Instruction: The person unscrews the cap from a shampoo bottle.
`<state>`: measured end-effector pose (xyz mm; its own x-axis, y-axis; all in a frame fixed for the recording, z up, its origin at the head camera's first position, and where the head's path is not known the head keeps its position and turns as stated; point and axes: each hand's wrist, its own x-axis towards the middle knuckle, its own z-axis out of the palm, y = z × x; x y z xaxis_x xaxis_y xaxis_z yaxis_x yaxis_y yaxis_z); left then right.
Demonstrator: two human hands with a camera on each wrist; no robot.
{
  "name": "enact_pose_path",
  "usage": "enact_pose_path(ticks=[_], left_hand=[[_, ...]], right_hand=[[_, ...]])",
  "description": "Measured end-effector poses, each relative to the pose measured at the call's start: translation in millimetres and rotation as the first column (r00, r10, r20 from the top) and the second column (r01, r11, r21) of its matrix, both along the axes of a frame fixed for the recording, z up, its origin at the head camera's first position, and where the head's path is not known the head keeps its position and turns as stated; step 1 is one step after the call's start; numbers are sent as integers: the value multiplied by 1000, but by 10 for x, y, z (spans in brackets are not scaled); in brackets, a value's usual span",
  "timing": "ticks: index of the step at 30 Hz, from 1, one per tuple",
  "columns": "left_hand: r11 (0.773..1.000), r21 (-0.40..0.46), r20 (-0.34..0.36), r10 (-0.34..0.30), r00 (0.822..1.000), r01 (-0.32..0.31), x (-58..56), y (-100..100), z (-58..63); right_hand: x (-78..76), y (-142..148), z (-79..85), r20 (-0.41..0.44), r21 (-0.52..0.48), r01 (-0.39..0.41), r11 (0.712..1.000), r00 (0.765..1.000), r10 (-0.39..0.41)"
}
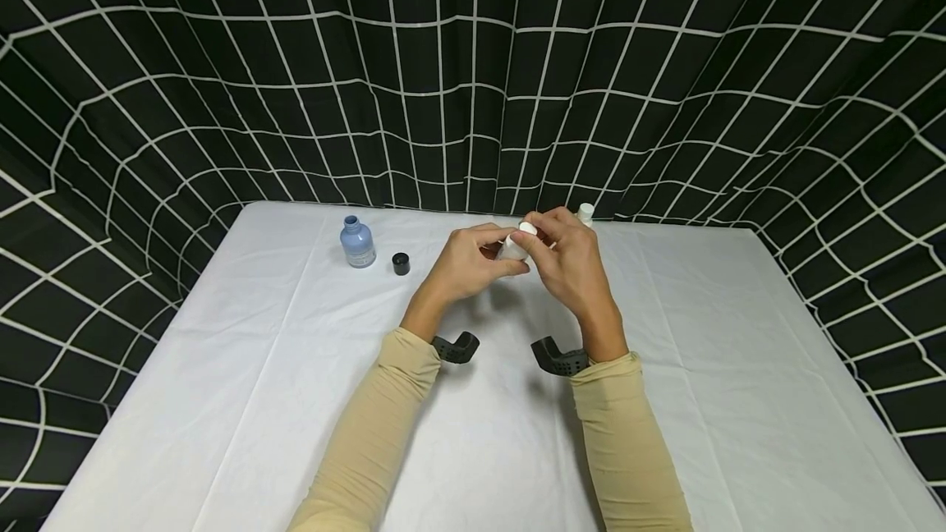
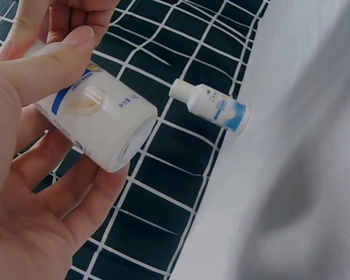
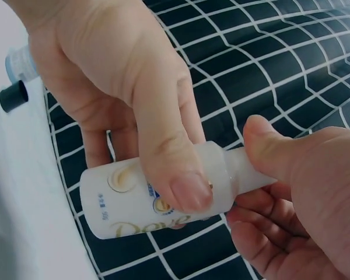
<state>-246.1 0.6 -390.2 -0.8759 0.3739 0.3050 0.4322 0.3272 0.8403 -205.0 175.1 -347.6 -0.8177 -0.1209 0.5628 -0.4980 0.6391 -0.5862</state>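
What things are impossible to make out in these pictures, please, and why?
Right wrist view: whether the white cap of the held bottle is loose or tight; the right hand covers much of it.
Head view: the lower part of the standing white bottle, hidden behind the right hand.
Head view: the print on the blue bottle, too small to read.
Left wrist view: most of the right hand, cut off by the top edge.

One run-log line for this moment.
left hand: holds white bottle; right hand: pinches white cap; blue bottle: uncapped, upright; black cap: beside it
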Motion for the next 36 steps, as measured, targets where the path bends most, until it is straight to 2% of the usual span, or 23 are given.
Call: enact_pose_path(ticks=[6,13,18,20,24,29,36], left_hand=[[996,42,45,-79,996,77,-22,-18,-47],[974,116,105,-206,973,193,-28,-65,-62],[956,117,100,-279,955,267,-34,-91,-56],[952,124,101,-292,951,279,-33,-97,-50],[954,159,126,-275,953,254,-32,-108,-35],[975,143,153,-194,969,172,-32,-102,-20],[992,104,163,-83,983,66,-21,-55,8]], right_hand=[[-14,52,-19,-1,23,-47,999,999,47],[-34,81,-30,-28,29,-125,992,992,126],[-38,125,-27,-4,-24,-215,976,977,215],[-37,134,-25,15,-54,-233,971,972,235],[-28,115,-12,45,-58,-206,977,977,208],[-6,77,29,95,-49,-127,991,987,131],[2,41,39,65,-108,19,994,998,-12]])
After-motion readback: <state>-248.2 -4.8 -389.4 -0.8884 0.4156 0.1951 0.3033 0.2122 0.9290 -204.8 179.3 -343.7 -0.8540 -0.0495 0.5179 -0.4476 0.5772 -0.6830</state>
